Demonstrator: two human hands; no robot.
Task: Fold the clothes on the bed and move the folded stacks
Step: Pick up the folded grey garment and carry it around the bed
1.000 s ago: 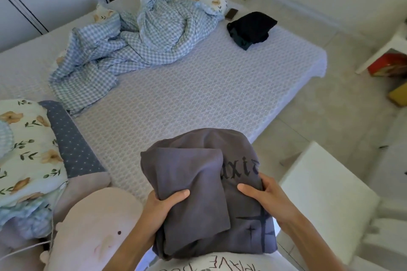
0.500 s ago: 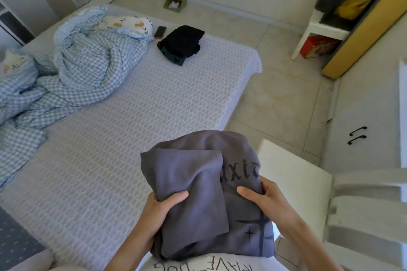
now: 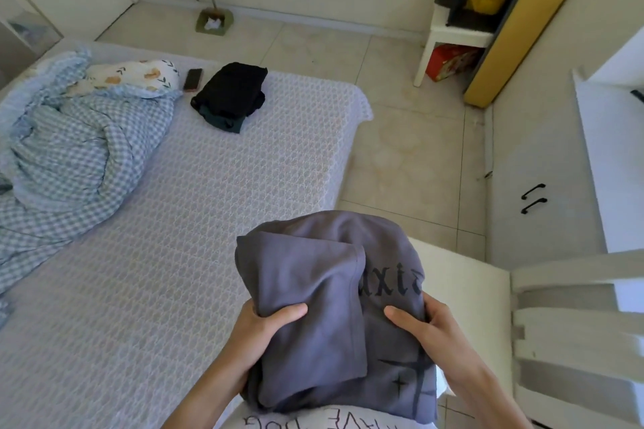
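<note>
Head camera showed us looking down at our two hands and a folded grey cotton sweatshirt with dark letters [image 3: 334,317]. We held it up in front of our tummy, over the near edge of the white-patterned bed [image 3: 195,219], not resting on it.

Our left hand [image 3: 259,329] gripped the left side of the bundle, with the thumb on top and the fingers hidden under the cloth. Our right hand [image 3: 427,331] gripped the right side the same way, thumb lying on top near the dark print. So the sweatshirt sat between our hands, and most of it stuck out past our thumbs, away from us.

We thought the sweatshirt was soft, thick and floppy, and not heavy. It would not break, but the folds could slide open, because one loose flap lay on top. Holding it from both sides with fingers below seemed the best way to keep it neat.

A small folded stack of black and dark green clothes [image 3: 230,96] lay near the far right corner of the bed, well apart from us, with a dark phone [image 3: 193,79] just beside it. A crumpled blue checked blanket [image 3: 69,150] covered the far left side.
</note>
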